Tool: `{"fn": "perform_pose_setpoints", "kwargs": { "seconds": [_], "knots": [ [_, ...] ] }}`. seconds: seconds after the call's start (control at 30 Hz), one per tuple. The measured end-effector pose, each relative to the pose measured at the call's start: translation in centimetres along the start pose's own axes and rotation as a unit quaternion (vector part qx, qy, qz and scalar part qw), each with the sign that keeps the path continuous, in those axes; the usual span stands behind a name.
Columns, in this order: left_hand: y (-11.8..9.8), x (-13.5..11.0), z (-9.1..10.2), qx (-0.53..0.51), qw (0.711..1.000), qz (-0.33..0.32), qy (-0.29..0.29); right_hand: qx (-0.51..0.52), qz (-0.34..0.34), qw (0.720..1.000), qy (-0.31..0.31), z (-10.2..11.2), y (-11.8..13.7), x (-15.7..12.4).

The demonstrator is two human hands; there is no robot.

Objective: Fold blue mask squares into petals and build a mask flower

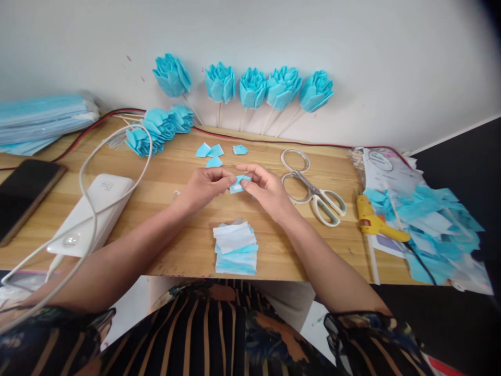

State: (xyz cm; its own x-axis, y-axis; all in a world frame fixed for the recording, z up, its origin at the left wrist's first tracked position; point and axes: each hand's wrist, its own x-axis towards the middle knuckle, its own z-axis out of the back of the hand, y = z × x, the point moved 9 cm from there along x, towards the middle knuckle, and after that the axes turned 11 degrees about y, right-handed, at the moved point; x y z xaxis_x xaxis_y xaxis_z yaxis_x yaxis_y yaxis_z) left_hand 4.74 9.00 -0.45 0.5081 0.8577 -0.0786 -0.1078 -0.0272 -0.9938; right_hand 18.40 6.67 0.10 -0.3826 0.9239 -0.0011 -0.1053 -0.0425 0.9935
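Note:
Between my two hands is a small piece of blue fabric point(237, 187) with a pale patch on its face. My left hand point(207, 189) pinches its left side between thumb and fingers. On the other side, my right hand point(267, 189) grips the right edge, thumb on top. Just beyond lie several folded blue petals point(214, 151), with one more petal point(240, 150) off to their right. A stack of white and blue fabric strips point(236, 248) sits near the table's front edge, below my hands.
Scissors point(319, 196) rest over tape rolls point(294, 160) on the right, near a yellow glue gun point(378, 222) and blue scraps point(442, 224). Blue fabric flowers point(252, 87) lean on the wall. A power bank point(94, 214), cable and phone point(27, 196) occupy the left.

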Motion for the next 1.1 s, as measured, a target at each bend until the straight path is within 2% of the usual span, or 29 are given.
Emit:
{"fn": "perform_pose_setpoints", "kwargs": {
  "seconds": [0.47, 0.63, 0.77, 0.93, 1.1],
  "knots": [
    [-0.9, -0.4, -0.4, 0.084, 0.996, -0.029, -0.009, -0.022, -0.002, 1.000, 0.008, -0.2, 0.1, 0.1],
    [-0.2, 0.0, -0.5, 0.048, 0.998, -0.022, 0.016, -0.017, 0.007, 1.000, 0.002, 0.0, 0.3, 0.1],
    [-0.5, 0.0, -0.5, 0.011, 0.999, -0.029, 0.031, -0.013, 0.015, 1.000, -0.017, 0.6, 0.4, 0.1],
    [-0.3, -0.1, -0.7, 0.005, 0.999, 0.000, 0.040, 0.001, 0.026, 0.999, -0.042, 1.1, 0.3, 0.1],
    [-0.2, -0.1, -0.2, -0.024, 1.000, -0.005, 0.011, 0.031, 0.030, 0.998, -0.036, 1.2, 0.1, 0.0]
  ]
}}
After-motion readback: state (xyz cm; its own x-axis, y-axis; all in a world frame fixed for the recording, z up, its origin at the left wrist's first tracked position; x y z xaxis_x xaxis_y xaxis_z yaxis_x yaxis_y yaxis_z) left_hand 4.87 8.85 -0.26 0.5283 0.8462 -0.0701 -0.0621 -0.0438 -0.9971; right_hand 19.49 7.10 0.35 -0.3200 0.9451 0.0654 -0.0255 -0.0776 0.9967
